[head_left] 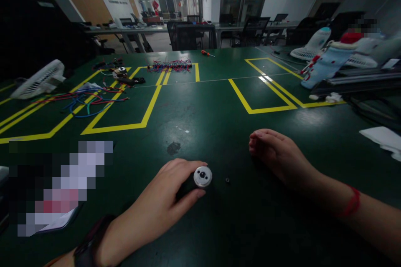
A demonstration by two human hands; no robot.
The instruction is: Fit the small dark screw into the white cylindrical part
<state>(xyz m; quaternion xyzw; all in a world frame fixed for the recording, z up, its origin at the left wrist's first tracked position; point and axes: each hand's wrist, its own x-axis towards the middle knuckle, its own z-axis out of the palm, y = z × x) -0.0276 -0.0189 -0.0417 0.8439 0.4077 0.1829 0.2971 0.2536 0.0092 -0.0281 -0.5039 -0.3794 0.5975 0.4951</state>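
Here, the left hand (166, 192) grasps a silver, round-faced metal part (202, 176) between thumb and fingers, its disc-like end turned up towards the viewer, with a dark opening in the middle and a small hole to either side. The part sits at the near middle of the dark green bench (200, 108); its lower portion is hidden by the hand and shadow. Just to its right, a tiny dark ring-shaped piece (227, 180) lies on the bench, touched by neither hand.

The right hand (278, 156) is apart from the metal part, fingers curled inward; whether anything is inside them cannot be told. A red cord bracelet (354, 201) circles the right wrist, and a dark wristband (90, 242) the left.

Beyond the left hand, a dark irregular stain (173, 147) marks the bench. Farther off are outlines of yellow tape (272, 111), loose red and blue wires (83, 102) on the left, a dense bundle of red and blue leads (172, 65), and, near the far edge, an orange-handled screwdriver (206, 53).
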